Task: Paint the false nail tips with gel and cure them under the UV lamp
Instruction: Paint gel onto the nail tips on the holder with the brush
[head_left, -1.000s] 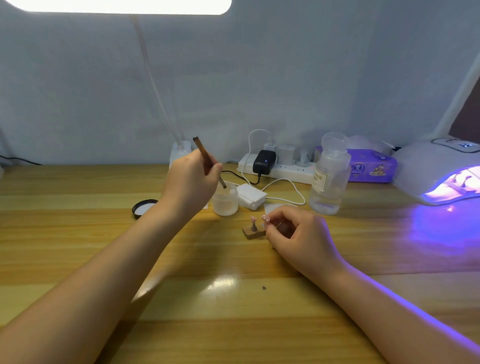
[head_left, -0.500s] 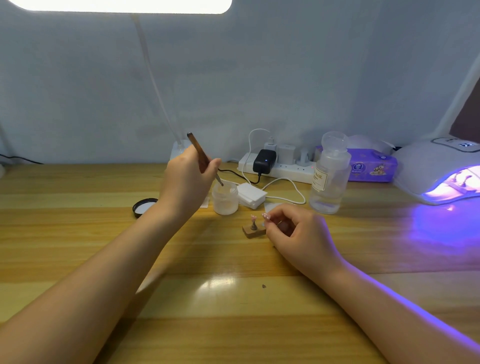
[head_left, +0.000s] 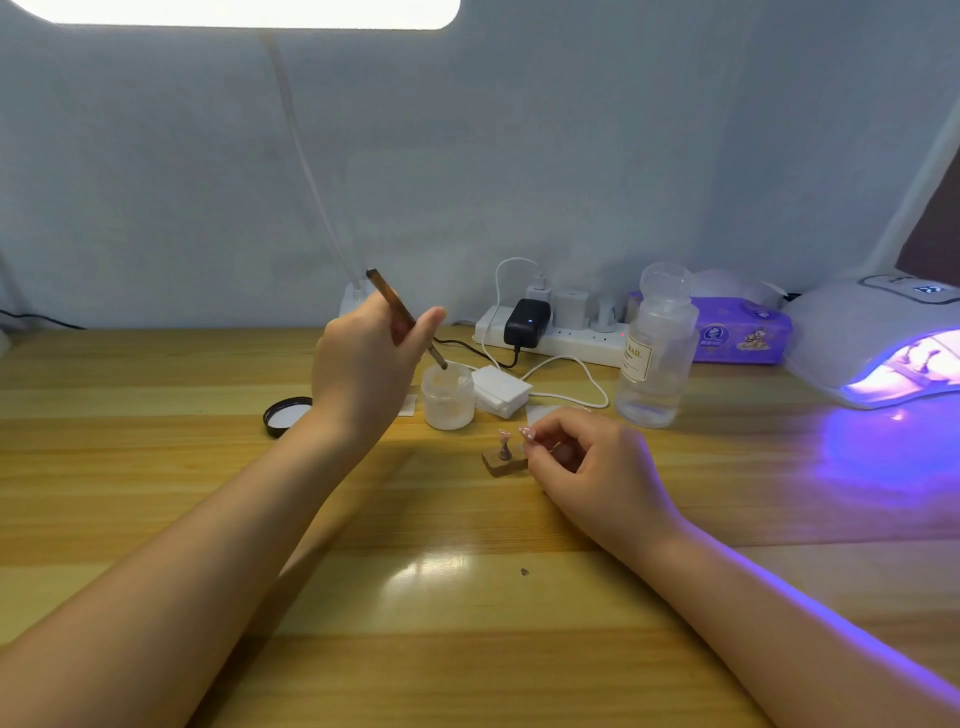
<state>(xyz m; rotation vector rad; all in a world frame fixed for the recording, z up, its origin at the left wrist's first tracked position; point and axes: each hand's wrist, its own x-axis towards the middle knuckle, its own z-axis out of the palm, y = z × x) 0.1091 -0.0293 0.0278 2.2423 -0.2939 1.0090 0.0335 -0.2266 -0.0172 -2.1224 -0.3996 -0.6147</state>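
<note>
My left hand (head_left: 366, 366) grips a brown-handled brush (head_left: 395, 304), tilted, its tip at the rim of a small frosted open jar (head_left: 448, 397). A small wooden block (head_left: 503, 462) stands on the table with a pale false nail tip (head_left: 503, 435) on a short post. My right hand (head_left: 587, 467) rests on the table just right of the block, fingers curled, its fingertips against the block's right end. A white UV lamp (head_left: 852, 332) glows purple at the far right.
The jar's black lid (head_left: 287, 414) lies left of the jar. A stack of white pads (head_left: 500, 391), a power strip (head_left: 556, 335) with a black adapter and cables, a clear pump bottle (head_left: 657, 358) and a purple tissue pack (head_left: 737, 335) line the back of the wooden table (head_left: 467, 623).
My left hand has lifted slightly and drawn the brush tip up from inside the jar to its rim. My right hand and the block have stayed put.
</note>
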